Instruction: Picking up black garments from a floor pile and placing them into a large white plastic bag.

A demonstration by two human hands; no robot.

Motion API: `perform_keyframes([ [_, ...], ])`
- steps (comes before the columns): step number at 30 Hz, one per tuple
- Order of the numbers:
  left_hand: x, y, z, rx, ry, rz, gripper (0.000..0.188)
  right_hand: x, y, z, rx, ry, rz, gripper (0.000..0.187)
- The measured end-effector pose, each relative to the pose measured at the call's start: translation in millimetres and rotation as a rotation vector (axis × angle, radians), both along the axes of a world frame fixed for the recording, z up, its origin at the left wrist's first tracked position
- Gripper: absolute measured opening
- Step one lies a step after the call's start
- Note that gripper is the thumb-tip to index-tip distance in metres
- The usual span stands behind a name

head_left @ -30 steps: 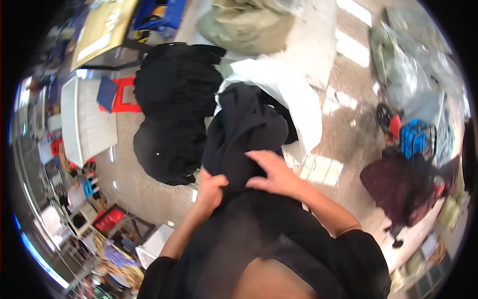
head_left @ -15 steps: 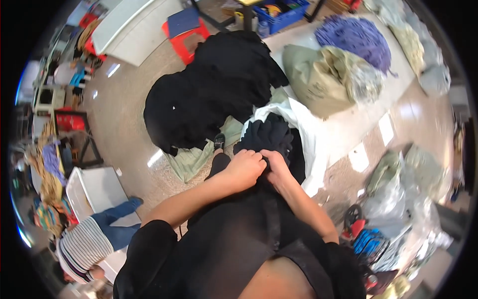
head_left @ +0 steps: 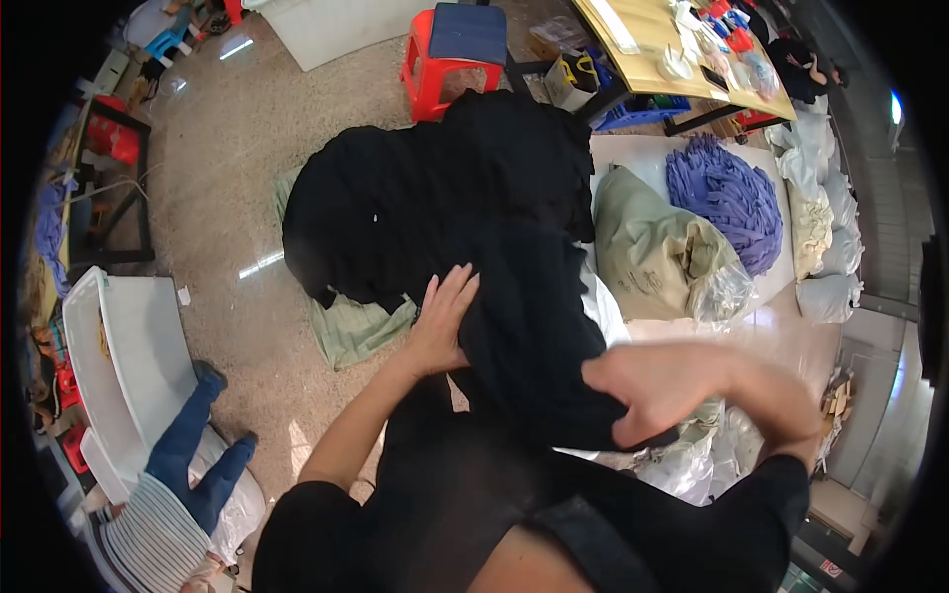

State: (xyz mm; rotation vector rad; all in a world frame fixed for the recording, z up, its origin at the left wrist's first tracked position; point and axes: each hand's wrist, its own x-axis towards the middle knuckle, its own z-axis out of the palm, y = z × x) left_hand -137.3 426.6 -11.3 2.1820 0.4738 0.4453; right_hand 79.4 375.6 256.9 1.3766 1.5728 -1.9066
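A dark piece of black cloth (head_left: 529, 336) is stretched out in front of my body, between my two hands. Along its left edge lies my left hand (head_left: 442, 321), fingers extended and slightly apart. My right hand (head_left: 657, 388), a little smeared by motion, closes on the cloth's lower right corner. Just beyond is a large heap of black cloth (head_left: 395, 198), which the held piece overlaps in view. Part of a white sack (head_left: 601, 308) shows past the cloth's right edge; the rest of it is hidden.
A red stool (head_left: 423, 69) with a dark blue top stands behind the heap. An olive sack (head_left: 643, 242) and a purple fabric pile (head_left: 727, 203) lie to the right, below a wooden table (head_left: 643, 64). At left, a person in jeans (head_left: 183, 445) is beside a white bin (head_left: 153, 346).
My hands were together over the bunched black cloth in the white sack. Now they are apart, the right one swung outward, with the cloth spread between them. The view has shifted.
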Motion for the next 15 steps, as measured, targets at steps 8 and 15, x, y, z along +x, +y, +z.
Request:
perform_keyframes([
  [8,23,92,-102,-0.532,-0.116,0.661,0.08,34,389,-134,0.672,-0.357,0.667,0.021],
  [15,-63,93,-263,-0.403,0.381,0.672,0.06,0,321,-434,1.178,-0.295,-0.576,0.014],
])
